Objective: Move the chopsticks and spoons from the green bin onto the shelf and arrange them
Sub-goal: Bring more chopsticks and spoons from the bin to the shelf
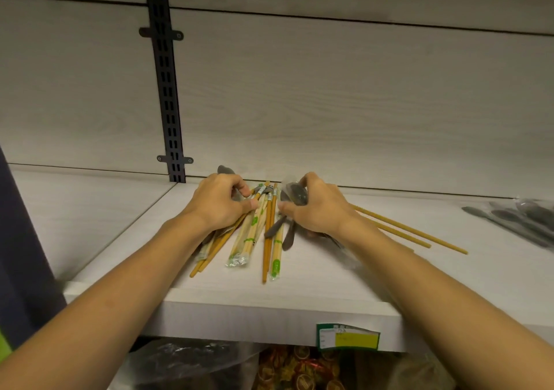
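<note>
1. Sorting of a mixed pile is the step judged to be in hand: bare and plastic-wrapped wooden chopsticks (257, 233) and dark grey metal spoons (284, 227) lie crossed together near the back of the white wood-grain shelf (239, 299), so the carrying over from the bin appears largely done and the arranging remains.
2. To do it well, the spoons should be lifted clear of the sticks rather than dragged, since the thin sticks roll and the slick wrappers slide; each kind is then best laid parallel in its own group.
3. The left hand (220, 203) rests on the left part of the pile, fingers curled, thumb and forefinger pinching the far ends of the chopsticks.
4. The right hand (314, 206) has its fingers curled narrowly round a spoon bowl (296, 194), with the thumb pressed beside it.
5. Two loose pale wooden chopsticks (413, 233) lie slanted just right of the right wrist, apart from the pile.
6. A second group of dark spoons in clear wrapping (521, 218) sits well apart at the shelf's right end.
7. The green bin is not in view.
</note>
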